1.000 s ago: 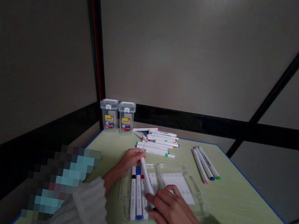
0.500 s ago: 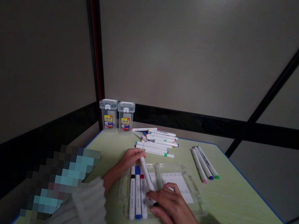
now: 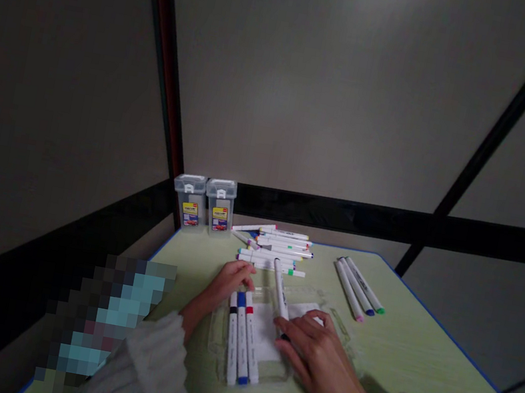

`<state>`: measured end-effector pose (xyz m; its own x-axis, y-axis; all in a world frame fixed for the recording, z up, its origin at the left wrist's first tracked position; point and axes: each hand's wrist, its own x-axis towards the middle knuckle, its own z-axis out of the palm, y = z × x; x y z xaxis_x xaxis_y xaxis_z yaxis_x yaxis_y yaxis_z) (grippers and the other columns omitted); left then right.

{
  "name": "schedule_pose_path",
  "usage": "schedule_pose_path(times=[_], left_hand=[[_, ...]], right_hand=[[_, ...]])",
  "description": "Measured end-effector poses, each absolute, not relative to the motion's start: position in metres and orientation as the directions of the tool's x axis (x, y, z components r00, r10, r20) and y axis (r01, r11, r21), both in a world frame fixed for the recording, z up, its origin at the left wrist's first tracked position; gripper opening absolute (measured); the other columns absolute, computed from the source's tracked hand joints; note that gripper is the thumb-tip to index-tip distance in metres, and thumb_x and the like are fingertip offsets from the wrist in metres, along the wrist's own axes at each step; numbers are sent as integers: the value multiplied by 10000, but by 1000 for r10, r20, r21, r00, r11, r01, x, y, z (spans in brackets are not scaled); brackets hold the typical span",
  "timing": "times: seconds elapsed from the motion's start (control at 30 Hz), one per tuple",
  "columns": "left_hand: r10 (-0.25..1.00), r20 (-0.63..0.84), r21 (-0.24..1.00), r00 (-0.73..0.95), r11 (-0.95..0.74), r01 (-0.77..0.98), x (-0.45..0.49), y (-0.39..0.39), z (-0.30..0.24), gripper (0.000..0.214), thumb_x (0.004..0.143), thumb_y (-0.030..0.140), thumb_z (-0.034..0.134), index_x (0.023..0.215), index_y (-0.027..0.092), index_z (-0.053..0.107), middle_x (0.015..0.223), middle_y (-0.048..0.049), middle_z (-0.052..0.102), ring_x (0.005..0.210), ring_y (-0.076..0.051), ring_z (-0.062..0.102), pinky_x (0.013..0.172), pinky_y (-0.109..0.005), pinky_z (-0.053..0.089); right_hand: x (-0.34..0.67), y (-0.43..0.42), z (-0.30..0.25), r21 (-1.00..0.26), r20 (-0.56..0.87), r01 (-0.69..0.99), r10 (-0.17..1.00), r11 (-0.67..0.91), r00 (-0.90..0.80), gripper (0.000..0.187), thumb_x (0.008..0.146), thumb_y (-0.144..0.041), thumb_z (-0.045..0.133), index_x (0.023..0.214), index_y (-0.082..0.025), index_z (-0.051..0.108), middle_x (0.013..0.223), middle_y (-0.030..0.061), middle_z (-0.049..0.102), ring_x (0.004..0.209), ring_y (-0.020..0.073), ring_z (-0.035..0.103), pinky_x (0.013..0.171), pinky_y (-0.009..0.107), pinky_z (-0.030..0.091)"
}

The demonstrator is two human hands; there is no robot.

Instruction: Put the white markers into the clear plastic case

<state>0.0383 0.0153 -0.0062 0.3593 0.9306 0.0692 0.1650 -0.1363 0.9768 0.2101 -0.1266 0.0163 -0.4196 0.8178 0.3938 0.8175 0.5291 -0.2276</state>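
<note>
My right hand (image 3: 323,353) pinches a white marker (image 3: 280,291) with a dark end near its lower tip. The marker is tilted, its far end raised over the clear plastic case. My left hand (image 3: 230,280) rests at the far left corner of the case, its fingers loosely bent and holding nothing visible. The open clear case (image 3: 268,380) lies flat on the table. In its left part, three white markers lie side by side: one with a black band (image 3: 232,347), one with blue ends (image 3: 242,345) and one with a red band (image 3: 251,343).
Two clear lidded boxes (image 3: 189,200) with yellow labels stand at the back left of the green table (image 3: 416,359). A pile of several white markers (image 3: 279,243) lies beyond the case. Three thicker markers (image 3: 358,288) lie at right. A pixelated patch covers the lower left.
The white marker has moved right, away from the three in the case, with my right hand. Its far end has left my left hand, which stays at the case corner.
</note>
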Motion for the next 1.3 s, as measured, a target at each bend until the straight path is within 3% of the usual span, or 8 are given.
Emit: schedule_pose_path(times=[0.3, 0.5, 1.3], left_hand=[[924, 47, 978, 379, -120, 172, 39, 14, -3, 163, 692, 269, 482, 697, 123, 556, 531, 0, 573, 551, -100, 501, 601, -221, 358], [914, 69, 981, 399, -135, 139, 39, 16, -6, 175, 685, 295, 513, 671, 127, 557, 536, -7, 577, 550, -103, 507, 579, -219, 363], [918, 34, 984, 394, -100, 148, 40, 18, -10, 176, 632, 300, 578, 651, 127, 553, 516, 7, 573, 497, -93, 499, 516, -209, 356]], right_hand=[[233, -111, 11, -107, 469, 926, 840, 362, -274, 237, 864, -208, 441, 1062, -187, 570, 829, 46, 649, 752, 189, 574, 743, 342, 317], [245, -106, 9, -80, 454, 956, 865, 281, -216, 250, 860, -199, 435, 1060, -190, 583, 858, 62, 659, 752, 203, 594, 713, 333, 349], [260, -100, 3, -56, 467, 953, 852, 297, -238, 267, 868, -214, 399, 1060, -181, 581, 805, 54, 660, 705, 191, 603, 676, 322, 388]])
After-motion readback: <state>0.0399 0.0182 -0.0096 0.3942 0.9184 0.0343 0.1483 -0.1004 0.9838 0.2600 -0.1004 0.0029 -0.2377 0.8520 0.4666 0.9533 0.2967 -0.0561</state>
